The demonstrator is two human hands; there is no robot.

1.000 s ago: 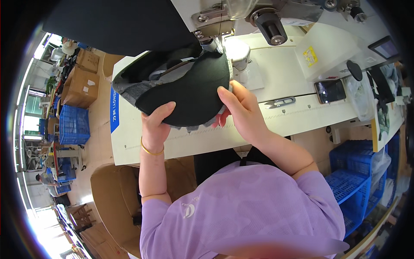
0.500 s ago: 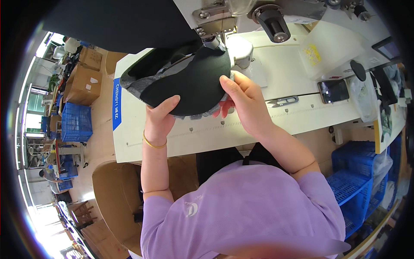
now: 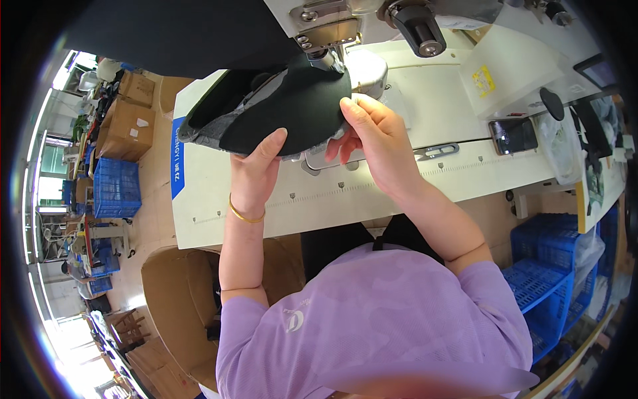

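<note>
A curved black fabric piece with a grey lining (image 3: 292, 110) hangs under the needle and presser foot (image 3: 327, 61) of a sewing machine (image 3: 372, 16), its far right edge at the foot. My left hand (image 3: 256, 166) grips its near edge, thumb on top and fingers hidden beneath. At the right edge, my right hand (image 3: 375, 133) pinches the fabric between thumb and forefinger, the other fingers curled below. The piece gapes at its left side, where the grey lining and a dark hollow show.
Thread snips (image 3: 436, 152) and a phone (image 3: 513, 137) lie on the white sewing table (image 3: 266, 216) to the right. A cardboard box (image 3: 179, 299) stands below the table at left. Blue plastic crates (image 3: 541, 266) are stacked at lower right.
The black fabric has swung up and away from me, its near edge lifting off the table's middle. My left hand has shifted slightly right and up; the right hand keeps its pinch.
</note>
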